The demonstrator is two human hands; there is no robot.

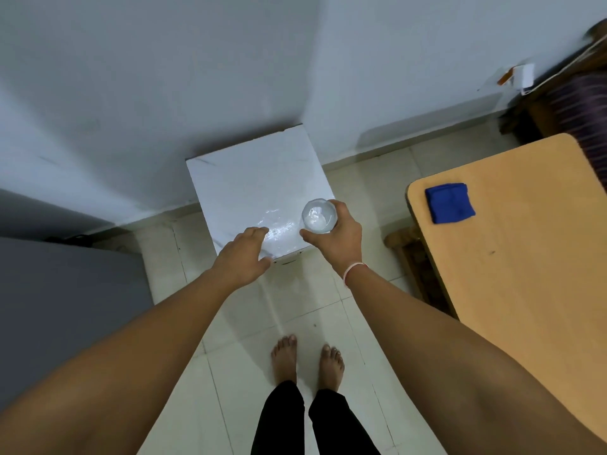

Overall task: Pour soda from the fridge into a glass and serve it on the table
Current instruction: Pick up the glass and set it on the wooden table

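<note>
A clear glass with pale liquid in it is gripped by my right hand, at the front right corner of a small white marble-topped stand. Whether the glass rests on the stand or hangs just above it I cannot tell. My left hand hovers flat over the stand's front edge, fingers apart, holding nothing. A wet sheen lies on the stand's top between the two hands. No soda bottle shows.
A grey fridge top fills the left. A wooden table stands at right with a folded blue cloth near its far corner. White walls meet behind the stand. My bare feet stand on pale floor tiles.
</note>
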